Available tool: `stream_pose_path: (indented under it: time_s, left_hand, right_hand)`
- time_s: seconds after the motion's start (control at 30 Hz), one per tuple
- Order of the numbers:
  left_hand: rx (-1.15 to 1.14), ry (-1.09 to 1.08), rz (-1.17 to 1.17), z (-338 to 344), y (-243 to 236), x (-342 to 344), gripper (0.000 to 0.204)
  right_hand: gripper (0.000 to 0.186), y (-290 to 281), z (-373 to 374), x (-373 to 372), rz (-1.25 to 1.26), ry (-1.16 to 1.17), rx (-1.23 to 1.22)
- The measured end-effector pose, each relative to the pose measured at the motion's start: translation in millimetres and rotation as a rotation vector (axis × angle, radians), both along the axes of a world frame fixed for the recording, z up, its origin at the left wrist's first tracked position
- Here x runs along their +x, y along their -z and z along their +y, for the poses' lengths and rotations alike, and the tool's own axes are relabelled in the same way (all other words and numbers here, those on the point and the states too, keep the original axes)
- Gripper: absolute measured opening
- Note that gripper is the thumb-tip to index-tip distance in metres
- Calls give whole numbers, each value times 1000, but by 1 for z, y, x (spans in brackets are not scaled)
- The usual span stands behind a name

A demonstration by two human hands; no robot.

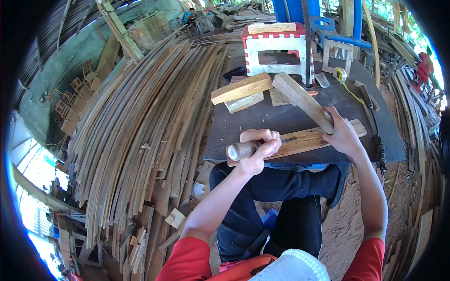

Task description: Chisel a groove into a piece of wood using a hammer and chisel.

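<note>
My left hand [260, 149] is closed around the thick round wooden handle of a chisel [241, 151]. Its handle end points toward the left, and a short dark length of blade shows beyond my fingers. Under the blade lies a light wooden piece [307, 142] along the near edge of the dark work table [281, 120]. My right hand [341, 133] grips the near end of a squared wooden bar [302, 99], which slants up and away to the left above the table. The chisel's tip against the wood is too small to make out.
More wood blocks [241, 89] and a brush [278, 97] lie farther back on the table. Behind them stand a red and white stool [274, 51] and an upright saw [307, 47]. A yellow tape measure [341, 75] is at the right. Long stacked planks [145, 131] fill the left side.
</note>
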State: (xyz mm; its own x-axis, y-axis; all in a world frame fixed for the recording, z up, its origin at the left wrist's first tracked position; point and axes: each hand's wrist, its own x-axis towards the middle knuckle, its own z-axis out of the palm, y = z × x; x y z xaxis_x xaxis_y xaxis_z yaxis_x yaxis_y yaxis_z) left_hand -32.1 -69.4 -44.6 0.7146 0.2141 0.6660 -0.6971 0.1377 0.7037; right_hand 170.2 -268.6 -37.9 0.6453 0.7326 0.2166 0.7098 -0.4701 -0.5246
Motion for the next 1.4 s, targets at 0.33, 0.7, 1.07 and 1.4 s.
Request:
stream_pose_path:
  time_s: [0.33, 0.7, 1.07, 1.4]
  left_hand:
    - [217, -65, -1, -7, -3, 3, 32]
    - [308, -112, -41, -8, -3, 4, 32]
    - [354, -136, -22, 0, -5, 8, 14]
    - [0, -153, -58, -20, -26, 36, 28]
  right_hand:
    - [62, -1, 4, -3, -10, 9, 117]
    - [62, 25, 7, 23, -131, -62, 215]
    - [45, 19, -19, 53, 537, -15, 335]
    - [54, 25, -46, 56, 525, -96, 409]
